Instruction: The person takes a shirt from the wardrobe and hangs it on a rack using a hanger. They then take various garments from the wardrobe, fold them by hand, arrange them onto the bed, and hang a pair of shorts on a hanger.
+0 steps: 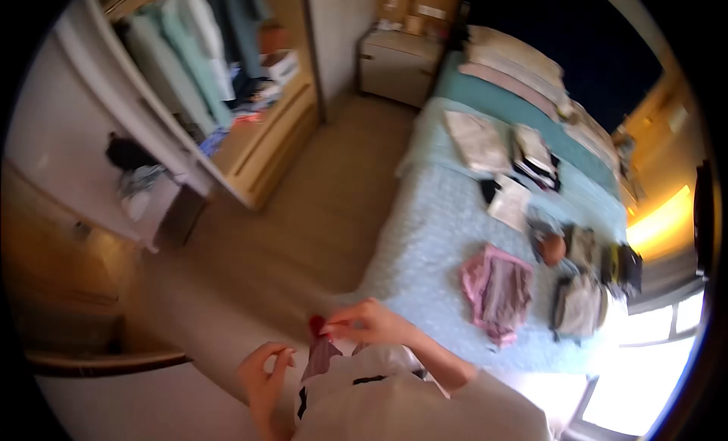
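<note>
My left hand [267,371] is raised at the bottom centre with its fingers curled and the thumb near the fingertips; whether anything is between them is too small to tell. To its right, my right hand [362,322] is held in front of my body with thumb and finger pinched together. A small red thing [317,325] shows just beside its fingertips, and I cannot make out whether it is held. The two hands are apart. Below them is my light top [387,395] with dark ties.
On the right, a bed [425,221] bears folded clothes [476,141], a pink garment [500,289] and pillows [516,62]. An open wardrobe [280,153] with hanging clothes is at the upper left. A nightstand [398,69] stands beyond the bed.
</note>
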`<action>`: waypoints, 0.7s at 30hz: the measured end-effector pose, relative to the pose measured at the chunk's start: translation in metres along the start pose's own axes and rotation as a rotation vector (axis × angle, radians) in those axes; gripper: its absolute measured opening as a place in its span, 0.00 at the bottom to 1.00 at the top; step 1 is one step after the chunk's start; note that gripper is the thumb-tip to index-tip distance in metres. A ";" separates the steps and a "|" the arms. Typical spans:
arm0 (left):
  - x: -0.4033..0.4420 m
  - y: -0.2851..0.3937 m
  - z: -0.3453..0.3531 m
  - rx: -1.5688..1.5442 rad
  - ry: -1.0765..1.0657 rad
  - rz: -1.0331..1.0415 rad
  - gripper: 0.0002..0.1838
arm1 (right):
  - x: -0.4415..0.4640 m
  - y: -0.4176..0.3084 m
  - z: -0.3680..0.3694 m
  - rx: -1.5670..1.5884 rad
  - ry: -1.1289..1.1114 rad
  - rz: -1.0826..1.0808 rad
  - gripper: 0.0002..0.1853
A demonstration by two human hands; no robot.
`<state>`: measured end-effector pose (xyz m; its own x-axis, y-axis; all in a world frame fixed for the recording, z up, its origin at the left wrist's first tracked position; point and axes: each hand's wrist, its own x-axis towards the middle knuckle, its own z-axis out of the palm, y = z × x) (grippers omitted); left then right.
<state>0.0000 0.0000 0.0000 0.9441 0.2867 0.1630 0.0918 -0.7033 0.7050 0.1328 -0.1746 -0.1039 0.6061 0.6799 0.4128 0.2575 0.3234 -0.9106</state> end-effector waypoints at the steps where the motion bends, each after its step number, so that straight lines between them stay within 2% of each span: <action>1: -0.004 0.008 0.008 0.042 -0.035 -0.034 0.05 | -0.012 0.003 -0.005 -0.037 0.027 0.021 0.09; 2: -0.007 0.017 0.020 0.083 -0.067 -0.069 0.05 | -0.029 -0.002 -0.017 -0.018 0.064 -0.003 0.08; 3: 0.057 -0.027 0.032 -0.245 -0.165 -0.107 0.05 | 0.014 -0.012 -0.046 -0.156 0.066 0.164 0.07; 4: 0.049 -0.026 0.056 -0.427 -0.277 -0.203 0.05 | -0.020 -0.019 -0.052 -0.213 0.102 0.314 0.07; 5: 0.044 -0.027 0.062 -0.414 -0.420 -0.352 0.05 | -0.052 -0.025 -0.042 -0.223 0.157 0.488 0.06; 6: 0.067 -0.043 0.128 -0.588 -0.550 -0.406 0.05 | -0.060 -0.030 -0.080 -0.340 0.191 0.753 0.06; 7: 0.123 -0.054 0.119 -0.607 -0.459 -0.271 0.05 | -0.012 -0.011 -0.095 -0.324 0.283 0.731 0.06; 8: 0.157 -0.063 0.119 -0.658 -0.414 -0.172 0.05 | 0.006 0.006 -0.106 -0.301 0.280 0.685 0.06; 9: 0.193 -0.063 0.115 -0.632 -0.388 -0.131 0.05 | 0.021 0.021 -0.120 -0.319 0.374 0.670 0.07; 12: 0.266 -0.067 0.119 -0.610 -0.471 -0.009 0.04 | 0.044 0.049 -0.155 -0.296 0.557 0.737 0.08; 14: 0.312 -0.073 0.118 -0.586 -0.466 -0.040 0.04 | 0.064 0.067 -0.183 -0.175 0.674 0.765 0.09; 16: 0.362 -0.084 0.120 -0.538 -0.446 -0.116 0.05 | 0.089 0.076 -0.224 -0.178 0.675 0.749 0.09; 17: 0.384 -0.093 0.124 -0.528 -0.425 -0.091 0.05 | 0.101 0.086 -0.245 -0.169 0.684 0.745 0.09; 20: 0.460 -0.109 0.126 -0.449 -0.146 -0.153 0.06 | 0.149 0.104 -0.318 -0.124 0.665 0.701 0.10; 21: 0.488 -0.114 0.129 -0.443 -0.131 -0.136 0.06 | 0.161 0.114 -0.341 -0.132 0.666 0.671 0.10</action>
<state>0.4907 0.1360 -0.0898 0.9674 0.2525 -0.0195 0.1005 -0.3120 0.9447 0.5166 -0.2526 -0.1480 0.9518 0.1693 -0.2557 -0.2410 -0.1025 -0.9651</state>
